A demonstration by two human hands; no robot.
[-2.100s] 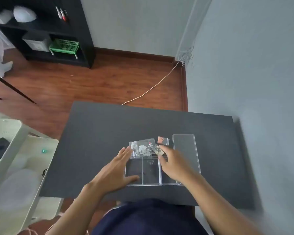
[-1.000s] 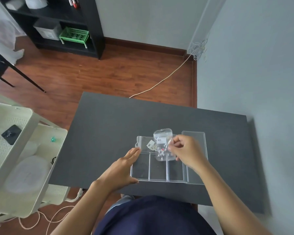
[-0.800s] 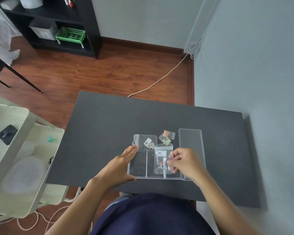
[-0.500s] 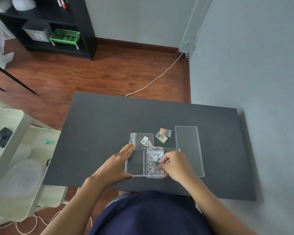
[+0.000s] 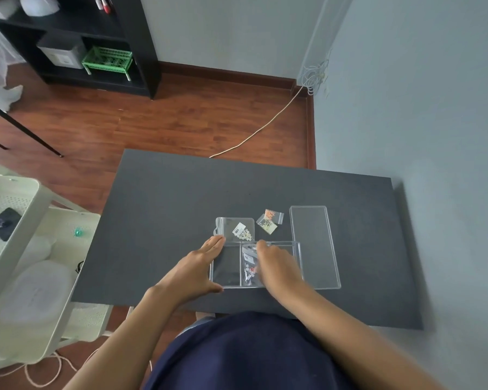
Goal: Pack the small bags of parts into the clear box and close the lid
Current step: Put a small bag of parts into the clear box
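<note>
The clear box (image 5: 226,266) lies on the black table (image 5: 181,198), divided into compartments. My left hand (image 5: 197,266) braces its left side, fingers at the far corner and thumb at the near corner. A small bag of parts (image 5: 249,267) lies in the middle compartment, and my right hand (image 5: 276,267) rests on it, covering the box's right part. The left compartment is empty. The clear lid (image 5: 313,246) lies flat just right of the box. Behind the box sit a labelled bag of pale parts (image 5: 237,228) and two tiny bags (image 5: 268,224), one holding orange bits (image 5: 273,215).
A cream trolley (image 5: 20,249) with a dark item stands left of the table. The grey wall (image 5: 434,136) runs along the table's right side. Beyond the table are wooden floor, a cable (image 5: 254,133) and a black shelf unit (image 5: 102,46).
My right hand picked a bag from the pile behind the box, carried it toward me and lowered it into the middle compartment. My left hand stayed on the box's left side.
</note>
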